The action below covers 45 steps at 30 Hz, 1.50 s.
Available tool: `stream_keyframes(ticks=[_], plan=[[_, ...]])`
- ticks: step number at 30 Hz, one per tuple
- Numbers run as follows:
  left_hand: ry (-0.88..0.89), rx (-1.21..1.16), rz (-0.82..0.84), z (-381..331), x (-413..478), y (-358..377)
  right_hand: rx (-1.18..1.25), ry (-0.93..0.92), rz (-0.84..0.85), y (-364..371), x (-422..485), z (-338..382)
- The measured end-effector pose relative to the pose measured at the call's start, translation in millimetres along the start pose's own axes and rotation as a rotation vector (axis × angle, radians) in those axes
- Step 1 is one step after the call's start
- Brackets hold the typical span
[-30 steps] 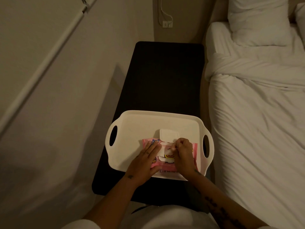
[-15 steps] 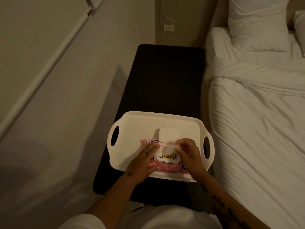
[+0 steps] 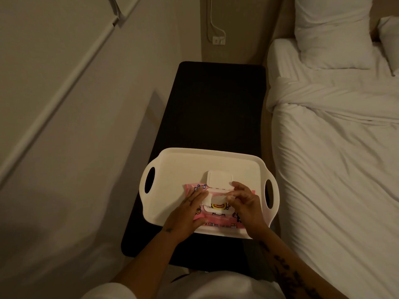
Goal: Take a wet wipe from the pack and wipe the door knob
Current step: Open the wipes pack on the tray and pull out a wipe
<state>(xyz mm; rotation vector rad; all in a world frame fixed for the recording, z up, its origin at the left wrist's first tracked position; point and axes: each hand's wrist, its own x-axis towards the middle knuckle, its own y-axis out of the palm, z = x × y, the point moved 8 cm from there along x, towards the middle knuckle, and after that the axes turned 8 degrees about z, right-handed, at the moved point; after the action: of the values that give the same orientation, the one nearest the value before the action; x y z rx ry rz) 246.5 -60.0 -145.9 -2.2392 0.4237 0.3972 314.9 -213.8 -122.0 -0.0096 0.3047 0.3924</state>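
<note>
The right hand (image 3: 246, 205) pinches the end of a white wet wipe (image 3: 217, 199) between thumb and fingertips, right at the opening of the pack (image 3: 218, 221). The wipe lies in a short band across the opening and reaches left to the fingers of the left hand (image 3: 186, 214), which lies flat and spread on the pack's left half, pressing it down and gripping nothing. The pack is pink with cartoon print, and its white flip lid (image 3: 219, 180) stands swung open toward the far side, resting on the tray floor. The pack sits in the near half of a cream tray (image 3: 183, 165) with 2 cut-out handles, closer to the tray's near edge than to its far rim. The tray rests on the near end of a dark narrow table (image 3: 220, 100); its near edge is close to the table's near edge, and the far half of the table is bare. Along the table's right edge runs a bed (image 3: 334, 169) with white sheets and a pillow (image 3: 330, 31). A wall socket (image 3: 218, 40) with a cable is on the wall beyond the table's far edge. No door knob is in view.
</note>
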Motion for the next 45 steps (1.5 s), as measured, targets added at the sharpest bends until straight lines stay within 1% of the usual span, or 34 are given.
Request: stream_keyframes(ticks=[5, 7, 9, 10, 11, 13, 15, 18, 19, 21, 23, 25, 27, 30, 32, 36, 38, 39, 41, 43, 45], plan=[[0.007, -0.017, -0.011, 2, -1, 1, 0.122, 0.001, 0.070, -4, 0, 1], [0.003, -0.017, -0.013, 3, -2, 1, 0.257, 0.028, 0.046, -14, 2, -1], [-0.009, -0.018, -0.015, 4, -3, 1, 0.489, 0.047, 0.028, -27, 6, 0], [-0.012, -0.017, -0.017, 5, -3, 1, 0.565, 0.035, 0.035, -34, 8, 4], [-0.013, -0.013, -0.019, 4, -4, 2, 0.581, 0.013, 0.048, -40, 10, 10], [-0.009, 0.008, -0.024, 2, -4, 2, 0.573, -0.022, 0.093, -46, 10, 19], [-0.016, 0.023, -0.020, 2, -5, 2, 0.568, -0.012, 0.114, -44, 9, 19], [-0.025, -0.005, -0.021, -3, -7, -3, 0.542, 0.029, 0.089, -42, 5, 12], [-0.023, -0.034, -0.053, -6, -8, -7, 0.524, 0.045, 0.077, -43, 3, 8], [-0.049, -0.125, -0.190, -9, -12, -20, 0.425, 0.042, 0.071, -44, -2, 7], [-0.141, -0.233, -0.337, -6, -19, -31, 0.257, 0.015, 0.071, -43, -7, 11], [-0.192, -0.320, -0.387, -7, -20, -34, 0.149, -0.003, 0.053, -42, -10, 15], [-0.156, -0.314, -0.357, -17, -18, -30, 0.086, -0.016, 0.024, -40, -11, 19], [-0.039, -0.190, -0.277, -37, -14, -21, 0.028, -0.040, -0.030, -40, -13, 24], [0.008, -0.098, -0.236, -42, -12, -15, 0.001, -0.055, -0.068, -44, -13, 25], [0.011, 0.177, -0.111, -37, -6, 3, 0.068, -0.064, -0.085, -53, -12, 27], [0.011, 0.269, -0.048, -34, -4, 9, 0.081, -0.064, -0.071, -55, -10, 28], [0.010, 0.275, -0.037, -34, -3, 9, 0.075, -0.061, -0.057, -54, -10, 28], [0.020, 0.203, -0.072, -37, 0, -3, 0.075, -0.046, -0.029, -51, -9, 28], [0.021, 0.076, -0.169, -40, 8, -24, 0.090, -0.018, -0.017, -50, -9, 25], [-0.047, -0.043, -0.276, -37, 18, -46, 0.093, 0.013, -0.036, -52, -10, 19]])
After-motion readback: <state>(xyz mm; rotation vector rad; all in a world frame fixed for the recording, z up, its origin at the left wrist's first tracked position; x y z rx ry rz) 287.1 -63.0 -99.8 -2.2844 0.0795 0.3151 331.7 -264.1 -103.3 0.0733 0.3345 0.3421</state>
